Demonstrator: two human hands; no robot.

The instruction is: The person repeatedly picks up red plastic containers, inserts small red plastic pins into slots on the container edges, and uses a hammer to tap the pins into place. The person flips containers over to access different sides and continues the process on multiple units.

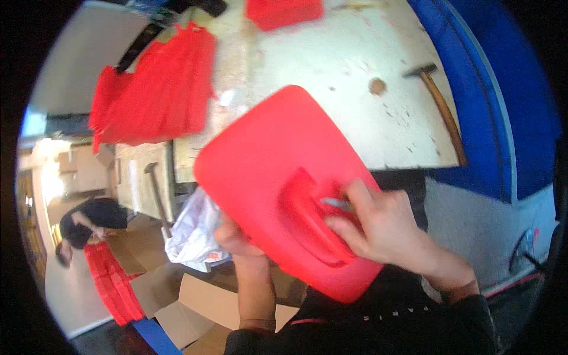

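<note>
one red board [260, 151] has the left hand [232, 238] clasping its edge, the right hand [383, 223] (pinching a grey piece [335, 203]) at its handle [320, 228].

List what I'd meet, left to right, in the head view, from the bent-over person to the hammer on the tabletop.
Bent-over person → white plastic bag → left hand → molded red handle → right hand → hammer.

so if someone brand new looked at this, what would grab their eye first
Most likely the big red plastic piece, held askew in mid-picture, the left hand at its lower left edge and the right hand by its moulded handle. Next, the bunched red pieces at upper left, then the hammer lying near the right edge of the pale tabletop.
</note>
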